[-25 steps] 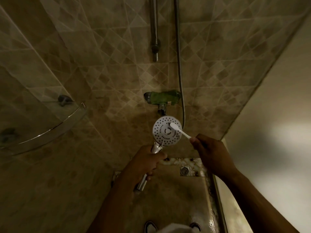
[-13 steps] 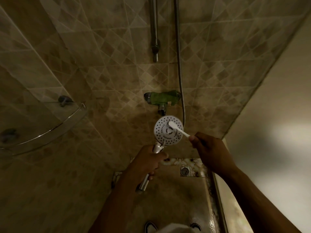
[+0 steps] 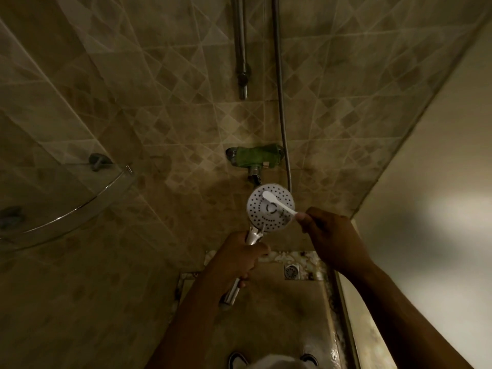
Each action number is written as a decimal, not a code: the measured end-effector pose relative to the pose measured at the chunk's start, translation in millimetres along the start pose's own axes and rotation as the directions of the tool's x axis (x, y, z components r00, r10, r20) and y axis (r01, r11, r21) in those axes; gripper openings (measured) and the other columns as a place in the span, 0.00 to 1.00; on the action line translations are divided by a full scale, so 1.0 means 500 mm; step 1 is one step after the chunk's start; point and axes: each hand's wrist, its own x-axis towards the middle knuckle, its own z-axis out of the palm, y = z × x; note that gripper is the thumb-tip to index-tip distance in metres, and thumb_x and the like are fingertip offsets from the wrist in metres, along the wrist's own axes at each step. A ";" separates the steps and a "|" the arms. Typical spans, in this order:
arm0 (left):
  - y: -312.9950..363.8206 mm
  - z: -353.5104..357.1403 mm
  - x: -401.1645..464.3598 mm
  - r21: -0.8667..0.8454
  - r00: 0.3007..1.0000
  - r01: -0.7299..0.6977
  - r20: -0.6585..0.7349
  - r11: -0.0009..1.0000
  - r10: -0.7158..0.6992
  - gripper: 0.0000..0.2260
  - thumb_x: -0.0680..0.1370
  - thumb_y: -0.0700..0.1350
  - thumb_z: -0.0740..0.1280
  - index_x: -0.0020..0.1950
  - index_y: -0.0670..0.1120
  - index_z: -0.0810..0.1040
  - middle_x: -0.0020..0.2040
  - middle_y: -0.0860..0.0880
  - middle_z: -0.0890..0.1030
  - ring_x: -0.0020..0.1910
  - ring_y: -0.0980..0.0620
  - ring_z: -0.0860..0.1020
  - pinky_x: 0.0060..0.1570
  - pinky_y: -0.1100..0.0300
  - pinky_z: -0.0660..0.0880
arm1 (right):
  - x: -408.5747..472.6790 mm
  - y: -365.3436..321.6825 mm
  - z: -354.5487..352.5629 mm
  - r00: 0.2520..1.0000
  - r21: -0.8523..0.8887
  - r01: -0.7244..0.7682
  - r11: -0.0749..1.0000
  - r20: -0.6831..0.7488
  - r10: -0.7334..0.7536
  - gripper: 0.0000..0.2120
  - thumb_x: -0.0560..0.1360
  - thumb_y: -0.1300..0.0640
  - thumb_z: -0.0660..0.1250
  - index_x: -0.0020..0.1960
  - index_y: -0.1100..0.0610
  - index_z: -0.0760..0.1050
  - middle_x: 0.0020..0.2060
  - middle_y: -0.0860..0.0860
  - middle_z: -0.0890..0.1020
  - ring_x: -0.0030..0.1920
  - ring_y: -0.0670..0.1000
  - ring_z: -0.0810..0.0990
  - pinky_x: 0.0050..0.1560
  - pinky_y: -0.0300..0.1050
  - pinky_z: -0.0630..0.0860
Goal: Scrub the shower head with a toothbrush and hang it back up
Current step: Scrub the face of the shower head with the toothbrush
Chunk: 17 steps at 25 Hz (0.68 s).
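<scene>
Centrally, shower head (image 3: 270, 207) held up with white spray face toward camera, chrome handle wrapped in left hand (image 3: 235, 258) just below the disc. Right hand (image 3: 330, 235) beside it at lower right, pinching white toothbrush (image 3: 278, 204), bristle end lying on upper part of face. Hose (image 3: 279, 102) hanging behind, green-wrapped mixer valve (image 3: 254, 155) just above. No readable lettering; only a faint curved mark at centre of face.

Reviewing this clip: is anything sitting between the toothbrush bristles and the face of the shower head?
Nothing visible. The right hand holds the toothbrush with its head lying directly on the shower head face, upper middle. The left hand grips the handle below, clear of the face.
</scene>
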 end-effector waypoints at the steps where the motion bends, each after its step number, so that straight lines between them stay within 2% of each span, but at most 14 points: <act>1: -0.002 -0.004 0.002 -0.013 1.000 0.005 -0.003 1.000 -0.005 0.05 0.78 0.46 0.69 0.49 0.45 0.77 0.27 0.50 0.70 0.21 0.54 0.65 0.23 0.62 0.63 | -0.002 0.004 -0.003 1.000 -0.001 -0.016 1.000 -0.004 0.016 0.16 0.81 0.41 0.57 0.38 0.46 0.73 0.26 0.47 0.76 0.26 0.47 0.76 0.29 0.47 0.73; 3: -0.006 -0.006 0.005 -0.009 1.000 0.007 -0.001 1.000 -0.007 0.06 0.78 0.46 0.69 0.48 0.45 0.76 0.26 0.50 0.69 0.20 0.54 0.65 0.23 0.62 0.63 | -0.004 0.007 -0.005 1.000 0.000 -0.026 1.000 -0.016 0.026 0.17 0.80 0.41 0.56 0.38 0.47 0.73 0.27 0.48 0.77 0.26 0.49 0.77 0.29 0.48 0.75; 5: -0.009 -0.005 0.004 0.028 1.000 -0.010 -0.011 1.000 0.011 0.05 0.78 0.47 0.68 0.49 0.46 0.76 0.26 0.50 0.70 0.20 0.54 0.66 0.23 0.62 0.64 | -0.007 0.006 0.001 1.000 -0.024 0.003 1.000 -0.009 -0.003 0.16 0.79 0.39 0.54 0.38 0.43 0.71 0.27 0.48 0.77 0.26 0.47 0.76 0.28 0.47 0.74; 7: -0.011 -0.010 0.003 0.070 0.998 -0.040 -0.050 0.997 0.043 0.04 0.78 0.47 0.68 0.48 0.47 0.77 0.27 0.49 0.71 0.20 0.55 0.67 0.22 0.61 0.65 | -0.012 0.003 0.012 0.998 -0.057 0.045 0.997 0.042 -0.043 0.16 0.78 0.36 0.51 0.37 0.41 0.69 0.26 0.48 0.77 0.25 0.44 0.74 0.27 0.43 0.72; 10: -0.014 -0.023 0.005 0.116 0.993 -0.072 -0.088 0.991 0.083 0.04 0.78 0.47 0.68 0.49 0.48 0.78 0.29 0.49 0.72 0.20 0.55 0.68 0.22 0.61 0.66 | -0.021 0.009 0.015 0.994 -0.107 0.080 0.991 0.084 -0.071 0.21 0.75 0.32 0.48 0.38 0.44 0.71 0.27 0.49 0.77 0.24 0.44 0.74 0.26 0.41 0.72; 14: -0.012 -0.018 0.001 0.100 0.996 -0.053 -0.070 0.994 0.060 0.03 0.78 0.48 0.69 0.48 0.50 0.77 0.30 0.49 0.73 0.20 0.56 0.68 0.22 0.62 0.66 | -0.008 0.010 0.000 0.998 -0.081 0.063 0.995 -0.019 -0.064 0.14 0.78 0.36 0.53 0.36 0.39 0.66 0.25 0.47 0.75 0.23 0.43 0.73 0.25 0.39 0.67; 17: -0.015 -0.012 0.001 0.087 0.997 -0.044 -0.066 0.995 0.050 0.03 0.78 0.48 0.69 0.48 0.50 0.78 0.29 0.49 0.72 0.20 0.55 0.67 0.22 0.61 0.66 | -0.016 0.007 0.012 0.995 -0.085 0.094 0.992 0.033 -0.091 0.15 0.76 0.35 0.51 0.36 0.38 0.66 0.25 0.46 0.76 0.23 0.43 0.74 0.25 0.37 0.67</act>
